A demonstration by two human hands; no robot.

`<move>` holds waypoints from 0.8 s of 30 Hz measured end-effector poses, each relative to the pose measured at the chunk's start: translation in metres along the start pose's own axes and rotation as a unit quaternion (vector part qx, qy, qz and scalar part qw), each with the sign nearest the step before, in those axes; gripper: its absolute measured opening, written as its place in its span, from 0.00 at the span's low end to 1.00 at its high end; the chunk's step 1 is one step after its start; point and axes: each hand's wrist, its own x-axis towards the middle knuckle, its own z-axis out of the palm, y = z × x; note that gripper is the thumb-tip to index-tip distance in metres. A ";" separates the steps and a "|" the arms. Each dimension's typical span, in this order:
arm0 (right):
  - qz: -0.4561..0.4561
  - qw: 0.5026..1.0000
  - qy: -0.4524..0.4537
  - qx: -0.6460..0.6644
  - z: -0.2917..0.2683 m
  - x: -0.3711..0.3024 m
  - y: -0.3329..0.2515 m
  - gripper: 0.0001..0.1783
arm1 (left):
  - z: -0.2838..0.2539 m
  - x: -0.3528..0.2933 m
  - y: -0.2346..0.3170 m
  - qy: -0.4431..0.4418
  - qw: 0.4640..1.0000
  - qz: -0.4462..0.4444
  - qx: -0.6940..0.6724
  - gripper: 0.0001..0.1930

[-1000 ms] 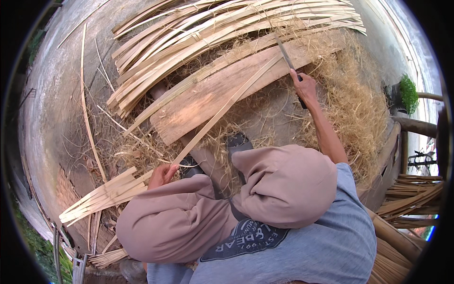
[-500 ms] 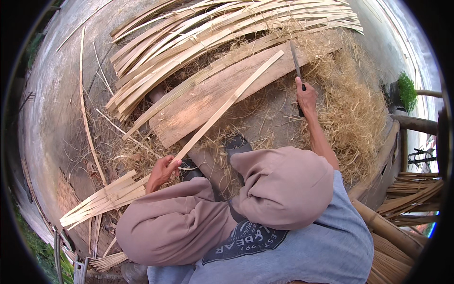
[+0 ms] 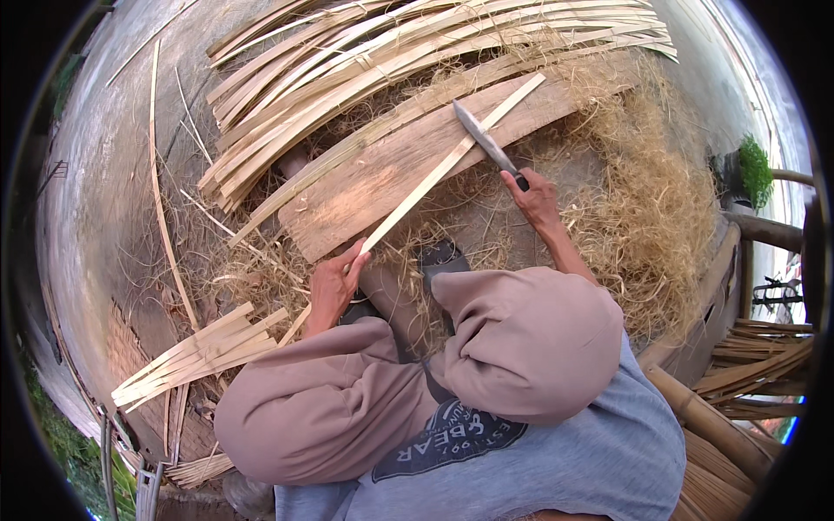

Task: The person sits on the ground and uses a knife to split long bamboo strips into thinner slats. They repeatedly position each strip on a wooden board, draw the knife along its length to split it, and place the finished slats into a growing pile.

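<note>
My left hand is closed around the lower part of a long pale bamboo strip, which slants up and to the right over a wooden board. In my right hand is a knife with a dark handle. Its blade lies across the strip near the upper end, pointing up and left. Part of the handle is hidden by my fingers. The strip's near end runs back past my left wrist.
A large bundle of bamboo strips lies beyond the board. Curly shavings pile up at the right. More cut strips fan out at the lower left, and a thin strip lies on the left floor. Bamboo poles stand at the right.
My right hand has moved left, bringing the knife from beside the board onto the strip. My left hand has shifted up and right along with the strip.
</note>
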 end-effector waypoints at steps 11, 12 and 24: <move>-0.158 0.976 -0.149 0.028 0.035 -0.094 -0.087 0.30 | 0.009 0.003 -0.003 -0.037 0.999 0.001 -0.025 0.18; -0.145 0.978 -0.143 0.035 0.039 -0.092 -0.087 0.29 | 0.008 0.003 -0.008 -0.049 0.999 -0.005 -0.012 0.18; 0.067 0.996 -0.031 0.049 -0.022 0.021 0.000 0.34 | 0.015 0.007 -0.018 -0.010 0.993 0.019 -0.116 0.21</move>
